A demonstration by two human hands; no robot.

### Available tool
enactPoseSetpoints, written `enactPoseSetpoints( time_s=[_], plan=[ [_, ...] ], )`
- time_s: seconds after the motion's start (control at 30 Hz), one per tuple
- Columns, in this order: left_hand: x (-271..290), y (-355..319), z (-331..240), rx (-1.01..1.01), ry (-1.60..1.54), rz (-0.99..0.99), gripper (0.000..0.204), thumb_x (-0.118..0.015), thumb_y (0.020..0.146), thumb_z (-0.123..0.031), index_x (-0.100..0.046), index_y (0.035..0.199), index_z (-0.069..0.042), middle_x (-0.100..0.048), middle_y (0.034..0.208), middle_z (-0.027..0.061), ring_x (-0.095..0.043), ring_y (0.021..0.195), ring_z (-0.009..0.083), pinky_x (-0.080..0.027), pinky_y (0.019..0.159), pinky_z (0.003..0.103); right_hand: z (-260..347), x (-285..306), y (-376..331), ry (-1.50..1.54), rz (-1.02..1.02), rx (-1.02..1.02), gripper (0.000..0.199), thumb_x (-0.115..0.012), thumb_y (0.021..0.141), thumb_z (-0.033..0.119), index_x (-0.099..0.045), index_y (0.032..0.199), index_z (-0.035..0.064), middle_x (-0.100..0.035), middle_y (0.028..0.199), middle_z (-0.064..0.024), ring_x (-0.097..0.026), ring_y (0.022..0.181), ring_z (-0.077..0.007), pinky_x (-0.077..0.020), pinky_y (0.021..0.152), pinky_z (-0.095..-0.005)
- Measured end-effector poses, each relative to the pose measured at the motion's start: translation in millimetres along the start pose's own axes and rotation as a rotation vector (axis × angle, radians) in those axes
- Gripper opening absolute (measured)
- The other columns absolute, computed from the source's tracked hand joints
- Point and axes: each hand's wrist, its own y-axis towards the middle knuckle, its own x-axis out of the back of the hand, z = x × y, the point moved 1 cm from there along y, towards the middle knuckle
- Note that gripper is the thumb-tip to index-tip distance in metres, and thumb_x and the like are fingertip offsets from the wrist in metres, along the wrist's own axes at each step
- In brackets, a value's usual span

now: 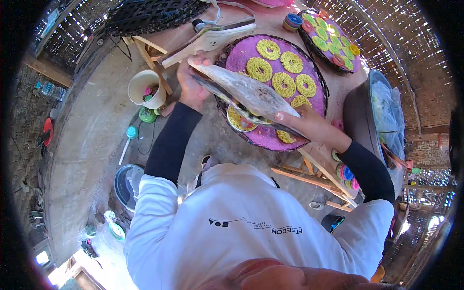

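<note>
My left hand (192,86) grips the upper left end of a long, worn wooden tool (246,89) made of two flat boards, one above the other. The lower right end is in my right hand (311,126), its thumb on top. The tool is tilted over a round tray lined with purple cloth (237,58), hiding part of it. On that cloth lie several lacy yellow rings (283,84) that look like strands of dough. Close to the tool's lower edge, a yellow round (235,116) sits inside a pale, thin-walled ring. Most of my fingers are hidden beneath the boards.
Another long wooden piece (208,43) lies behind the tray. A second tray (355,60) with yellow-green rings stands far right, beside stacked coloured hoops (292,22). Near my right arm is a large dark tub (357,113) holding clear plastic. A cream bucket (145,79) stands left.
</note>
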Motion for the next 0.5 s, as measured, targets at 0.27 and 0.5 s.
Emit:
enactPoseSetpoints(
  time_s=[0.27, 0.5],
  plan=[
    [-52, 15, 2, 0.241, -0.024, 0.401, 0.067, -0.040, 0.079, -0.056, -0.041, 0.115, 0.000, -0.054, 0.085, 0.0056, -0.051, 0.087, 0.0213, -0.038, 0.084, 0.032, -10, 7, -10, 0.089, -0.266, 0.307, 0.060, -0.060, 0.072, 0.050, -0.058, 0.090, -0.0074, -0.057, 0.072, -0.0081, -0.054, 0.062, -0.0158, -0.0438, 0.055, -0.0309],
    [-79, -41, 22, 0.053, 1.441, 0.533, 0.080, -0.075, 0.057, -0.029, -0.036, 0.120, 0.000, -0.044, 0.118, 0.0125, -0.041, 0.111, 0.0221, -0.030, 0.096, 0.035, 9, 7, -16, 0.257, -0.044, 0.297, 0.048, -0.047, 0.084, 0.041, -0.053, 0.103, -0.0027, -0.058, 0.083, -0.0055, -0.055, 0.078, -0.0159, -0.0422, 0.068, -0.0261]
  ],
)
